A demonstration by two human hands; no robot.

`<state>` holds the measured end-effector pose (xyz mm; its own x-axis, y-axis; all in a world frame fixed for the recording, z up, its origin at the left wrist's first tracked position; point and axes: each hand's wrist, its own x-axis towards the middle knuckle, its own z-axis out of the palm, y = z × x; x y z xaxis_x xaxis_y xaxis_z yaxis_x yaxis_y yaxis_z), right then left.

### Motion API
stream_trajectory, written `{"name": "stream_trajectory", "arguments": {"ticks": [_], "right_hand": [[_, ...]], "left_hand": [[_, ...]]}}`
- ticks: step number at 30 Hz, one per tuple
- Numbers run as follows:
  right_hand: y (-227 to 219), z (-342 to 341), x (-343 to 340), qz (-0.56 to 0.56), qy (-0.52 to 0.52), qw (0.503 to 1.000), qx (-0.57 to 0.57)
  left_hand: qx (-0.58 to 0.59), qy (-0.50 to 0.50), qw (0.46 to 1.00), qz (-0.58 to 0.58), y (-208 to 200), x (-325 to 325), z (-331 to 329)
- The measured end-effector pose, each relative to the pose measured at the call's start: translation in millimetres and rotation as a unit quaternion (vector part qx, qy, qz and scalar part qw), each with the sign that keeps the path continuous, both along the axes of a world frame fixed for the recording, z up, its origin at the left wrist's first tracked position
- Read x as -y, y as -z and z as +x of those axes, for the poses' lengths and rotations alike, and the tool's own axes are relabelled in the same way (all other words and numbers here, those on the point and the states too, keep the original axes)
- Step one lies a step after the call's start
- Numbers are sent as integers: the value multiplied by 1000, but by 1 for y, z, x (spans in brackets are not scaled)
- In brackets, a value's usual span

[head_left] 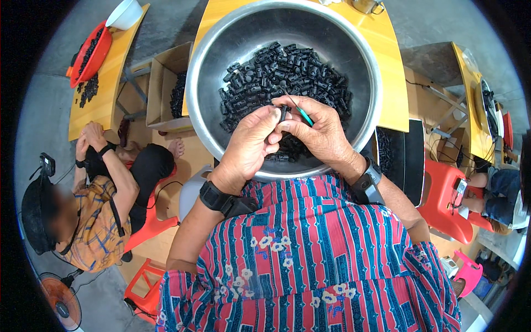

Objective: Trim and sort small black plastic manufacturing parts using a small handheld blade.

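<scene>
Both my hands meet over the near part of a large metal bowl (pixel 200 105) heaped with small black plastic parts (pixel 287 72). My left hand (pixel 250 137) pinches one black plastic part (pixel 284 114) between thumb and fingers. From the other side my right hand (pixel 318 130) touches the same part with its thumb and fingertips. Tucked in that right hand is a thin tool with a green handle (pixel 304 117); its slender metal shaft points up and left over the heap. Fingers partly hide the held part.
The bowl rests on a yellow table (pixel 394 72). An open cardboard box (pixel 164 83) of black parts stands at left. Beyond it, a seated person (pixel 94 205) is by another table with a red basin (pixel 91 52). A red stool (pixel 442 205) stands at right.
</scene>
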<state>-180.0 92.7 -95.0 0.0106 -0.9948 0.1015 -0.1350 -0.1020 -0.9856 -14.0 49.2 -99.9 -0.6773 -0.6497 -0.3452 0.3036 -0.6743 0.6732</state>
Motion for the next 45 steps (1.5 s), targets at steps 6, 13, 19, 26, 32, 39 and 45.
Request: {"name": "stream_trajectory", "arguments": {"ticks": [6,13,19,26,32,39,45], "right_hand": [[-1,0,0,-12,-23,1000,5],[1,1,1,-45,-27,998,31],[3,1,3,-60,-16,998,2],[1,1,2,-24,7,999,42],[0,-1,1,9,11,997,71],[-6,-3,-1,89,27,991,95],[-12,-2,0,103,12,990,99]], "left_hand": [[10,1,1000,-26,-5,1,-1],[7,-9,1000,-26,-6,0,-1],[-4,-16,1000,-23,-5,-1,-3],[2,-2,999,-46,-1,0,-1],[1,22,997,-75,0,0,1],[11,24,997,-74,-2,-1,-3],[36,7,994,-107,5,0,0]]}}
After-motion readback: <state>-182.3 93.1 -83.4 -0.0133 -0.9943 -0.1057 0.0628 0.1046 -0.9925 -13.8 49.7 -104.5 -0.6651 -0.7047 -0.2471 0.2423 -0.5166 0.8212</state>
